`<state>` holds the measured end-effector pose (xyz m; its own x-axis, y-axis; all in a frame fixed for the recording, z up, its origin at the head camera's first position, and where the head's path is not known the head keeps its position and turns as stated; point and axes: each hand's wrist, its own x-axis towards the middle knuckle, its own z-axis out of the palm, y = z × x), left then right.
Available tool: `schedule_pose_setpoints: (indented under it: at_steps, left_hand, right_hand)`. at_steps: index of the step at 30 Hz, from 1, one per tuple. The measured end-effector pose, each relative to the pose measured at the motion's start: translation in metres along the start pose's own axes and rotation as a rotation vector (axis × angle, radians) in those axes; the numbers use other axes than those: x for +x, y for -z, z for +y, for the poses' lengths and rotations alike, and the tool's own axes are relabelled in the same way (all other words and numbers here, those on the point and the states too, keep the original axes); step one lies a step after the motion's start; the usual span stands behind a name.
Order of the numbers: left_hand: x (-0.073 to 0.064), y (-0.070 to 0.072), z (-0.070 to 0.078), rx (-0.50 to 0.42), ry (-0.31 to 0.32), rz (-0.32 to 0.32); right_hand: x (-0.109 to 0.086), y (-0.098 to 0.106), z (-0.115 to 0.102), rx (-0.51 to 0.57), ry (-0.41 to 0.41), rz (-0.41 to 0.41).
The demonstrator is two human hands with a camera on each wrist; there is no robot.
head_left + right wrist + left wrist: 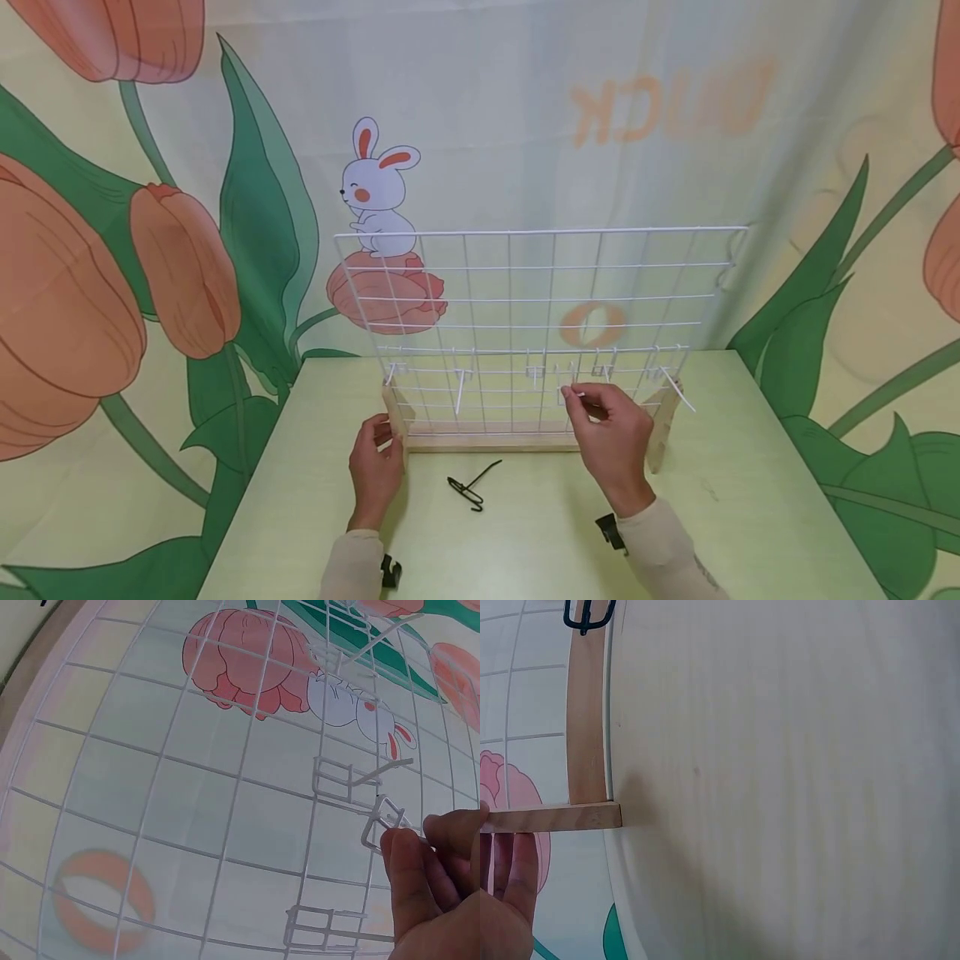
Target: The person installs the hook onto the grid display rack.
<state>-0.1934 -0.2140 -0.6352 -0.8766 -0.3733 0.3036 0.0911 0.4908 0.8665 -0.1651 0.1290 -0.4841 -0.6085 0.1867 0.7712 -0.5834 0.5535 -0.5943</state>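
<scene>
A white wire grid panel [540,230] stands upright in a wooden base [487,447]. With thumb and fingers, my right hand [615,446] pinches a white wire hook [380,822] in front of the grid, among the hooks hung there. In the right wrist view that hook is tilted, close to the wires and between two hung hooks. My left hand [375,473] grips the wooden side piece [562,817] at the left end of the stand, thumb on one face and fingers on the other. A black wire hook [467,490] lies on the table before the base.
Several white hooks hang in a row along the grid, including a long-pronged one [460,392] on the left and another [677,388] at the right end. A second wooden side piece [662,429] supports the right. Behind the table [750,500] hangs a printed curtain [480,108].
</scene>
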Motion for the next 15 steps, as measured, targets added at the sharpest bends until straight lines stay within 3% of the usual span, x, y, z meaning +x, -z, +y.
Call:
schedule_pose_setpoints:
  at_steps: [15]
  left_hand:
    - [0.0, -0.001, -0.001, 0.012, 0.009, 0.004]
  right_hand:
    - [-0.019, -0.014, 0.025, 0.003, 0.045, 0.09]
